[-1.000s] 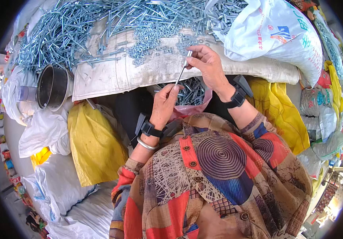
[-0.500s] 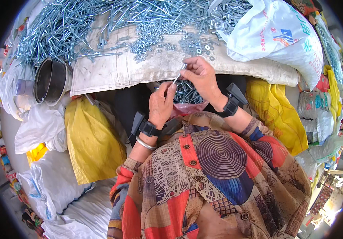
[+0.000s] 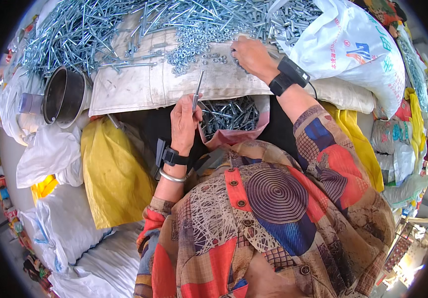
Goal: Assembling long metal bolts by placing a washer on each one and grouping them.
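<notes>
Upright between the thumb and fingers of my left hand (image 3: 184,121) stands a thin metal bolt with a sleeve (image 3: 197,94) around its lower part. My right hand (image 3: 254,57) is farther forward, over the pale cloth (image 3: 139,87); its fingers are bent down and closed at the spot beside the loose nuts (image 3: 189,47). Its fingertips are mostly hidden, so what they hold does not show. Below and between my hands, an open pink-edged bag (image 3: 262,119) holds many sleeved bolts (image 3: 229,118).
Long metal rods (image 3: 75,37) lie heaped at the far left, with short sleeves (image 3: 293,20) at the far right. A white printed bag (image 3: 343,44) stands at the right. To the left are a dark round pot (image 3: 65,97) and a yellow sack (image 3: 112,174).
My right hand has let go of the bolt and moved forward and right to the cloth. My left hand has tipped the bolt more upright and shifted slightly left.
</notes>
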`<state>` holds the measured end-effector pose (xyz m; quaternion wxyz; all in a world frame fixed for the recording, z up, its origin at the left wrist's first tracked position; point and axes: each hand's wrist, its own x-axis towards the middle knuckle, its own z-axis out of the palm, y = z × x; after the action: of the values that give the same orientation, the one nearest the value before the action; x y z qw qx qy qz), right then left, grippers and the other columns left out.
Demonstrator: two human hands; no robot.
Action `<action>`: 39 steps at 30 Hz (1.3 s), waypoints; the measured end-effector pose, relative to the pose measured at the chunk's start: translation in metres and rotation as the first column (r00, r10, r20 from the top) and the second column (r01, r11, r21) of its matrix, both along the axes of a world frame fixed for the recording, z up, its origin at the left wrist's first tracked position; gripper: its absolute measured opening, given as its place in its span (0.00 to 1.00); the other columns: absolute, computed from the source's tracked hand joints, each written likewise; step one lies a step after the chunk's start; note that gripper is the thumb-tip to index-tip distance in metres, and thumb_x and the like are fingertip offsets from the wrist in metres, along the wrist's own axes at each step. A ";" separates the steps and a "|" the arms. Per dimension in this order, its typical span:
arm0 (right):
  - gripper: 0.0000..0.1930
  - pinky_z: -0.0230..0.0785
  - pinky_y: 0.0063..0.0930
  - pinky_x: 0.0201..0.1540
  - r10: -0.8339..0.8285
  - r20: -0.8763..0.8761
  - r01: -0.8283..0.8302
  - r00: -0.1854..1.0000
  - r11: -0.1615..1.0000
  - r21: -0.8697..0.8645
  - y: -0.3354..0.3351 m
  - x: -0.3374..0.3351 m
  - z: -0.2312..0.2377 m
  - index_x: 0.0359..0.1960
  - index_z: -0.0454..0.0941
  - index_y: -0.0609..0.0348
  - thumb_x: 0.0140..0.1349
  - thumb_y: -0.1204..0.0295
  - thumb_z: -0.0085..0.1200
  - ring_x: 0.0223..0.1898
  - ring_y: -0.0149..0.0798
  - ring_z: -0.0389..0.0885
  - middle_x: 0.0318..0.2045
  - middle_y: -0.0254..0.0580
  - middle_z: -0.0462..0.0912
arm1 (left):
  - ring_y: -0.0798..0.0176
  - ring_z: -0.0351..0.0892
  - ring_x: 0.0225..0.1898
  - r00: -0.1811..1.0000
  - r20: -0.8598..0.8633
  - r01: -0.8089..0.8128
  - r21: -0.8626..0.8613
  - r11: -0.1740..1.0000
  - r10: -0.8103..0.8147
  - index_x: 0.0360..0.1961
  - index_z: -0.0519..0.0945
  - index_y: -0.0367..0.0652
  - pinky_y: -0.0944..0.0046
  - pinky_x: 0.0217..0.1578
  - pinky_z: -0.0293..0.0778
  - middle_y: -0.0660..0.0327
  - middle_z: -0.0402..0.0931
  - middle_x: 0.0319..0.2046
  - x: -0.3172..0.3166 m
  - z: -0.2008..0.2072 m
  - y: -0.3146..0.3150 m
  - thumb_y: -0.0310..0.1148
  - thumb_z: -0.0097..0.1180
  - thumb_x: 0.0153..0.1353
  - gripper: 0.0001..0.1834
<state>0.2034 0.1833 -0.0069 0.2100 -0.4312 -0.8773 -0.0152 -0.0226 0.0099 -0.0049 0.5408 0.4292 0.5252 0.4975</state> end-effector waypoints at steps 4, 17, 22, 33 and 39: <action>0.03 0.72 0.47 0.37 -0.061 -0.018 0.060 0.998 0.995 -0.075 0.001 -0.006 -0.005 0.28 0.78 0.60 0.55 0.75 0.53 0.33 0.55 0.79 0.29 0.50 0.77 | 0.80 0.54 0.18 1.000 0.018 -0.009 -0.020 1.000 0.009 0.47 0.79 0.37 0.76 0.18 0.50 0.71 0.64 0.19 -0.002 -0.008 -0.003 0.56 0.37 0.73 0.31; 0.07 0.71 0.41 0.34 -0.005 -0.284 -0.100 0.959 0.929 -0.355 -0.013 -0.019 0.001 0.31 0.78 0.65 0.53 0.75 0.59 0.30 0.53 0.78 0.27 0.55 0.80 | 0.78 0.60 0.22 0.995 0.102 -0.014 -0.049 0.999 0.019 0.45 0.80 0.36 0.75 0.23 0.56 0.72 0.66 0.20 0.001 -0.013 -0.004 0.52 0.44 0.72 0.27; 0.05 0.71 0.48 0.37 0.042 -0.193 -0.077 0.980 0.981 -0.179 -0.012 -0.031 -0.005 0.28 0.76 0.65 0.51 0.76 0.56 0.33 0.61 0.79 0.27 0.58 0.80 | 0.78 0.61 0.22 0.995 0.096 -0.008 -0.039 0.999 0.011 0.44 0.80 0.36 0.75 0.23 0.57 0.72 0.66 0.19 0.001 -0.017 -0.004 0.51 0.45 0.72 0.26; 0.05 0.71 0.37 0.33 0.126 -0.357 -0.244 0.926 0.919 -0.309 -0.015 -0.027 0.003 0.30 0.75 0.66 0.51 0.80 0.54 0.29 0.47 0.79 0.24 0.51 0.78 | 0.80 0.55 0.19 0.999 -0.010 0.042 -0.006 0.999 -0.042 0.44 0.80 0.39 0.76 0.19 0.52 0.73 0.62 0.18 0.006 -0.026 -0.001 0.44 0.48 0.72 0.18; 0.07 0.73 0.22 0.32 -0.257 -0.663 -0.413 0.703 0.611 -0.675 -0.050 -0.030 0.021 0.36 0.77 0.69 0.56 0.80 0.58 0.29 0.28 0.80 0.27 0.39 0.81 | 0.78 0.56 0.20 0.993 -0.102 0.056 0.036 0.998 -0.052 0.41 0.81 0.37 0.74 0.21 0.54 0.73 0.62 0.18 0.011 -0.021 -0.002 0.41 0.49 0.72 0.17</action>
<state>0.1735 0.1334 0.0142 0.3175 -0.4060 -0.6597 0.5470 -0.0113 0.0077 -0.0260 0.5184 0.4783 0.5302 0.4705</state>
